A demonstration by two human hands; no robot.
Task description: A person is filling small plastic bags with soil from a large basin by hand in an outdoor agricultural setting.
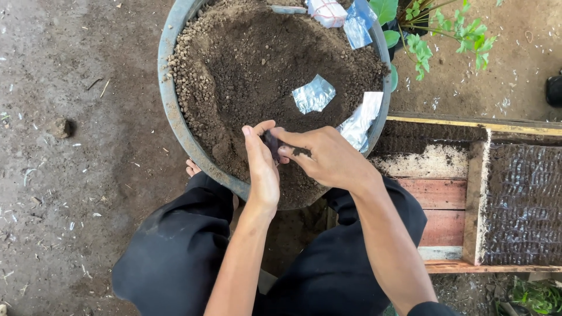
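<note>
Filling a small dark bag (270, 142) with soil, by the look of it; step judged mid-way. Left hand (261, 169) closed around the bag, thumb and fingers pinching its side, held over the near edge of the round grey basin (170, 99). Right hand (328, 157) curled narrow, fingertips (285, 151) pressed at the bag's mouth, specks of soil clinging. Bag mostly hidden between both hands; fill level not readable. Basin heaped with dark soil (263, 64), coarser pellets along the left rim. Crumpled clear plastic pieces (314, 94) lying on the soil toward the right rim. Wooden tray (451, 199) on the ground just right of the basin, green plant (451, 29) beyond the far rim. Next move likely calling for another scoop from the heap, bag kept upright, mouth held open.
</note>
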